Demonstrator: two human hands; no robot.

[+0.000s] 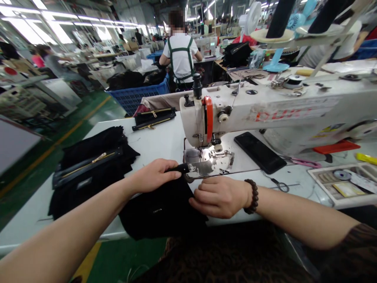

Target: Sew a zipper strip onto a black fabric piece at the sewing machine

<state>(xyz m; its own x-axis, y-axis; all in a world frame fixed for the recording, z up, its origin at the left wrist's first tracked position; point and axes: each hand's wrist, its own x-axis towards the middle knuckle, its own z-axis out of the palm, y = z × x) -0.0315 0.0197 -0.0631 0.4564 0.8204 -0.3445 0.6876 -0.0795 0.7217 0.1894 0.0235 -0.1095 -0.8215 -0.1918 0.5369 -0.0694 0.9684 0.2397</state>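
A black fabric piece (165, 212) with a small light label hangs over the table's front edge, in front of the sewing machine (200, 129). Thumb and fingers of my left hand (156, 175) pinch its folded top edge, close to the metal needle plate (203, 167). My right hand (219, 196), with a brown bead bracelet at the wrist, is curled closed on the fabric's right edge. Its fingertips are partly hidden. To the left lies a stack of black pieces (88, 173) with a gold zipper on top.
Two black zipper strips (154, 118) lie behind the stack. A phone (259, 151), small thread snips (279, 184) and a parts tray (347, 182) are at the right. Beyond the table stand a blue crate (126, 98) and a person (181, 51) facing away.
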